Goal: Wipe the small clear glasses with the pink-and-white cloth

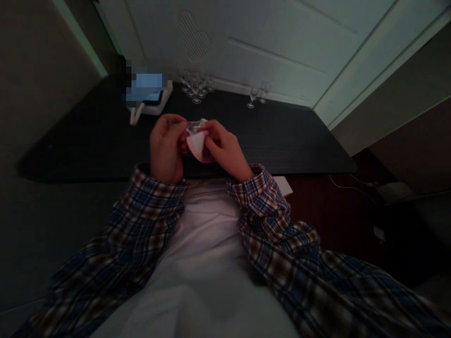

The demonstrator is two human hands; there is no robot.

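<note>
My left hand (166, 148) and my right hand (223, 149) meet above the near edge of a black table (282, 141). Between them is a small clear glass (196, 126), gripped by the curled fingers of my left hand. A pink cloth (197, 144) hangs under the glass, and my right hand pinches it against the glass. Both arms wear plaid sleeves. The light is dim and the glass's shape is hard to make out.
A cluster of several small stemmed glasses (195, 87) stands at the table's far edge, and two more glasses (257, 96) stand to the right. A white device (150, 101) with a blurred screen sits at the far left. White panelled doors rise behind.
</note>
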